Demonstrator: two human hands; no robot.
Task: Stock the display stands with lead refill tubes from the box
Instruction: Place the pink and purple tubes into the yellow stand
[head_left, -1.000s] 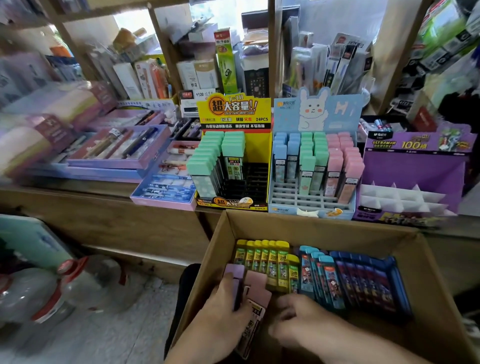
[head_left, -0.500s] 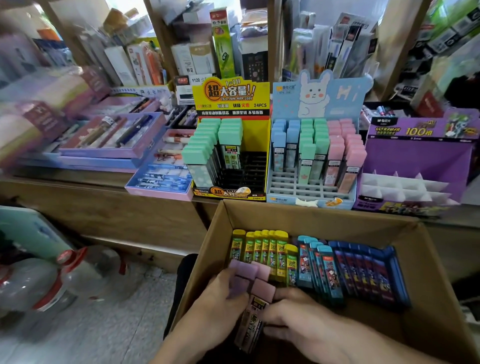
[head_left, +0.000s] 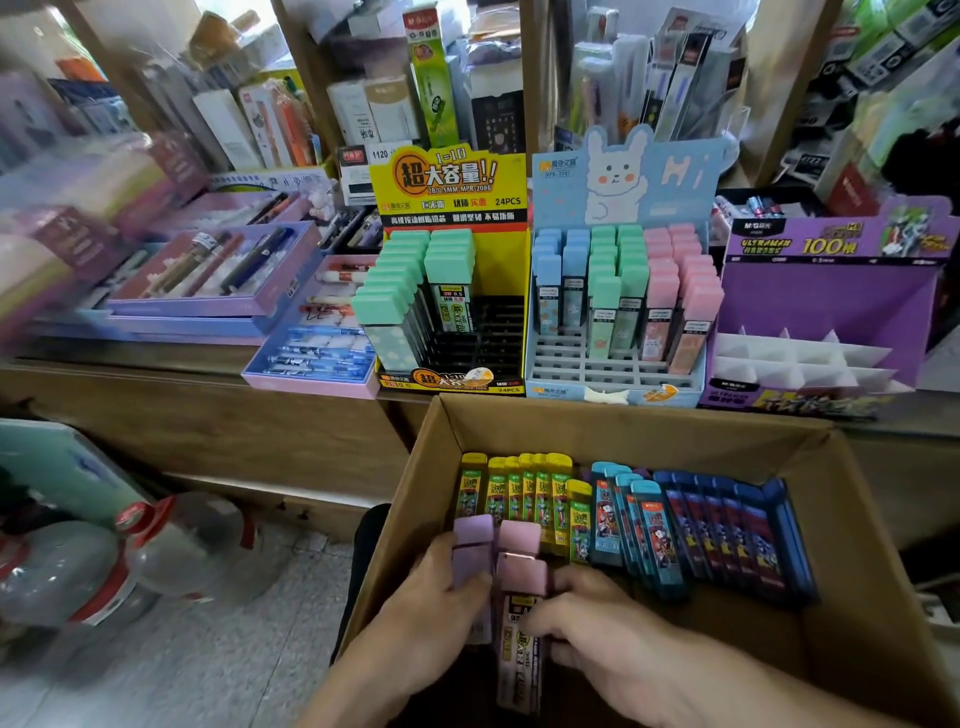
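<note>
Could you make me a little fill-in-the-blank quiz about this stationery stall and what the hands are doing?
1. Both hands, the left hand and the right hand, gather tubes with ____ caps.
2. The cardboard box also holds yellow, teal and dark ____ tubes.
3. The yellow stand holds tubes with ____ caps.
4. The purple stand has ____ compartments.

Missing words: pink; blue; green; empty

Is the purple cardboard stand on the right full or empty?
Empty. The purple cardboard display stand shows only bare white dividers, with no tubes standing in any slot.
</note>
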